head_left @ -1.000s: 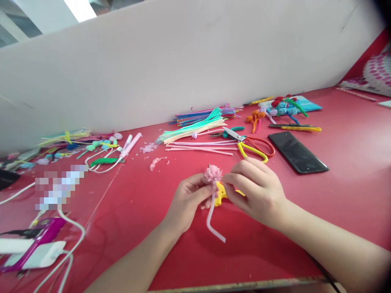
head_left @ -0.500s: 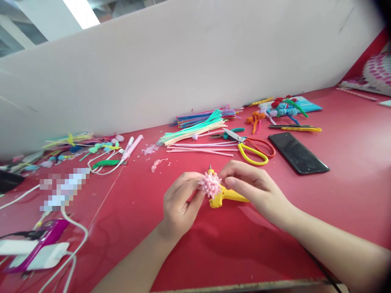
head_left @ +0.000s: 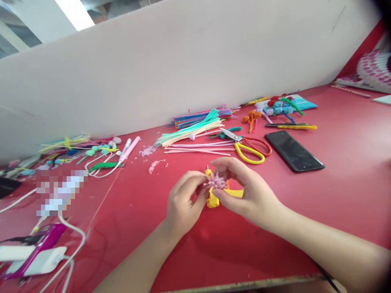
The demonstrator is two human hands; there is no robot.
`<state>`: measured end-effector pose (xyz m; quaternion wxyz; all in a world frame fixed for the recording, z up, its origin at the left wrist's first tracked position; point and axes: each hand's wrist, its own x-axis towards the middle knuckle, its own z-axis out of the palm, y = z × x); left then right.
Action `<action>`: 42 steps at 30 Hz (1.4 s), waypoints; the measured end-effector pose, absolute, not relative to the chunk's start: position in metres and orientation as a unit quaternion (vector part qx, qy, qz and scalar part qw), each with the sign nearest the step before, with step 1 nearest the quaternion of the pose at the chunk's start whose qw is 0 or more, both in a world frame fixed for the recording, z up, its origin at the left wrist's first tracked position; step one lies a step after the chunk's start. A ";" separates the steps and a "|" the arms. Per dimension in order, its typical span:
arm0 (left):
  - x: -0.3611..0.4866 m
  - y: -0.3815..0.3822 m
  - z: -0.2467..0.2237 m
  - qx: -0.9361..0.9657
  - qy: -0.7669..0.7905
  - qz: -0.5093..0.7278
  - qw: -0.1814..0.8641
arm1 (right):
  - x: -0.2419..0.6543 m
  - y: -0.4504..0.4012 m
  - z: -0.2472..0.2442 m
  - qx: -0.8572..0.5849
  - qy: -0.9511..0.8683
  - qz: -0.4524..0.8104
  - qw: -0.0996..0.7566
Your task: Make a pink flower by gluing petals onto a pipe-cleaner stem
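A spiky pink pipe-cleaner flower (head_left: 216, 182) is held between my two hands over the table. My left hand (head_left: 187, 199) pinches it from the left side, fingertips closed at its edge. Curved round the flower's right side, my right hand (head_left: 250, 187) has its thumb at the lower petals and its fingers above. Just beneath lies a yellow glue gun (head_left: 214, 200), its nozzle pointing away from me; the flower and my right hand cover part of it.
Scissors (head_left: 249, 150) with red and yellow handles lie beyond my hands, beside pink pipe cleaners (head_left: 198, 150) and a green-and-cream bundle (head_left: 192, 130). A black phone (head_left: 295, 151) is at right. White cables (head_left: 75, 228) and a power strip (head_left: 39, 256) lie at left.
My right hand has moved left and closed in around the flower, where its fingers were beside it before. The flower has turned, its petals now facing differently.
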<state>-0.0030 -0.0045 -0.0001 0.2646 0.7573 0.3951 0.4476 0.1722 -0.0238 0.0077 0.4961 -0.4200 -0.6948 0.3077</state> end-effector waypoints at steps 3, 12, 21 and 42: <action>-0.003 -0.009 0.005 0.728 0.388 0.472 0.311 | 0.173 -0.024 0.008 -0.425 -0.724 0.216 0.499; 0.003 -0.021 0.021 0.634 0.380 0.447 0.503 | 0.173 -0.033 0.012 -0.319 -0.821 0.128 0.455; 0.003 -0.017 0.023 0.516 0.382 0.496 0.585 | 0.182 -0.023 0.024 -0.404 -0.694 0.291 0.520; 0.005 -0.016 0.016 0.519 0.396 0.511 0.559 | 0.180 -0.020 0.022 -0.436 -0.649 0.396 0.481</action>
